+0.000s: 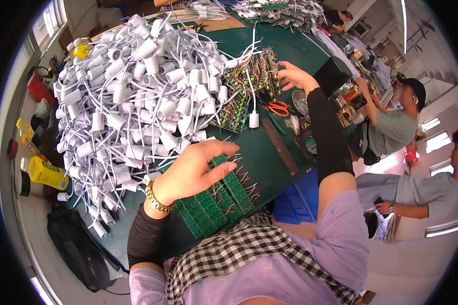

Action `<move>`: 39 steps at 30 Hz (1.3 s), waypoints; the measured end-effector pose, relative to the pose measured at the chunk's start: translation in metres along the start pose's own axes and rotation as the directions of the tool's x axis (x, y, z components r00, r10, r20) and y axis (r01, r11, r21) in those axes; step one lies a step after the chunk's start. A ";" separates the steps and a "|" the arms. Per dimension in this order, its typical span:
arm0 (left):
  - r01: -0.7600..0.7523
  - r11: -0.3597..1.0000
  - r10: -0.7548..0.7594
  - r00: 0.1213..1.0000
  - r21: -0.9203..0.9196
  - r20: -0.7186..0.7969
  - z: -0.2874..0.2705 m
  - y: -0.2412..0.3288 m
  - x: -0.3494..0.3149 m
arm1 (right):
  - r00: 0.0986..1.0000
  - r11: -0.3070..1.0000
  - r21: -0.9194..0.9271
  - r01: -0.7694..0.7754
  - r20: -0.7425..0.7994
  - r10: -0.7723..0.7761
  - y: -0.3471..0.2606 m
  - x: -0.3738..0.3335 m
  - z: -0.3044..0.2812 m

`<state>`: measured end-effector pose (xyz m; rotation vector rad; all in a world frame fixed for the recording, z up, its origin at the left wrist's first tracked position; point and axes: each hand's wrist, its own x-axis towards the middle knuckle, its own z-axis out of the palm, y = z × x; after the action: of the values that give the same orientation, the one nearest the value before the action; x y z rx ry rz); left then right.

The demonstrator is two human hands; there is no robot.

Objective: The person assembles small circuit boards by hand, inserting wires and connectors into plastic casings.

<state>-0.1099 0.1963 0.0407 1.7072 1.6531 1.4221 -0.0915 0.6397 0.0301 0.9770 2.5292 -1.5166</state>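
Head view, items listed from near to far. Flat green circuit-board panels (pixel 196 211) with red and white wire ends: at least two, side by side on the dark green counter (pixel 262 160), exact number hidden by the hand. Left hand (pixel 196 165): one, above the panels, grip partly open, thumb and fingers apart; contact with a panel cannot be told. Blue plastic crate (pixel 296 201): one, beyond the counter edge, contents not legible. Long brown bar (pixel 280 148): one. Green-handled pliers (pixel 277 124): one. White cylindrical socket (pixel 254 120) on a white cable: one, apart from the heap. Orange-handled scissors (pixel 278 108): one pair. Round metallic bowl (pixel 300 104): one, small contents too indistinct to name. Heap of white cylindrical sockets with cables (pixel 137 101): beyond counting, on the left. Pile of component-filled green boards with coloured wires (pixel 244 86): several, overlapping, uncounted. Right hand (pixel 297 79): one, at the pile's right edge, fingers spread, grip loosely open; whether it touches a board cannot be told. Black box (pixel 332 75): one, beside the right hand, inside not visible.
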 end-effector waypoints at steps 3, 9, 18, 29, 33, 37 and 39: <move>-0.008 1.000 0.008 1.000 0.009 -0.007 -0.003 0.004 -0.001 | 0.950 0.901 0.365 0.234 -0.282 -0.133 -0.006 0.004 -0.007; -0.019 1.000 0.019 1.000 -0.014 0.007 -0.011 0.016 0.005 | 0.970 0.951 -0.238 -0.198 -0.188 0.155 -0.026 0.008 0.007; -0.077 0.997 0.077 0.993 0.009 -0.087 -0.025 0.020 -0.001 | 0.999 0.999 0.032 -0.022 -0.023 0.023 -0.039 0.017 0.033; 0.000 0.999 -0.003 0.997 -0.037 -0.077 -0.025 0.012 0.000 | 0.962 0.706 0.696 0.134 -0.262 0.075 -0.006 -0.004 -0.068; 0.153 0.923 -0.231 0.954 -0.354 -0.189 -0.005 -0.006 -0.001 | 0.865 0.583 0.640 0.500 -0.401 -0.301 -0.052 -0.100 -0.029; 0.137 0.594 -0.336 0.938 -0.792 -0.090 0.011 -0.003 0.008 | 0.685 0.390 0.592 0.705 -0.427 -0.591 -0.073 -0.210 0.055; 0.129 0.564 -0.336 0.938 -0.816 -0.084 0.014 0.000 0.005 | 0.684 0.297 0.682 0.668 -0.406 -0.606 -0.065 -0.226 0.102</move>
<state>-0.0997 0.2064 0.0368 0.7781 0.9722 1.8702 0.0267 0.4248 0.1039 -0.1823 2.3175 -3.0683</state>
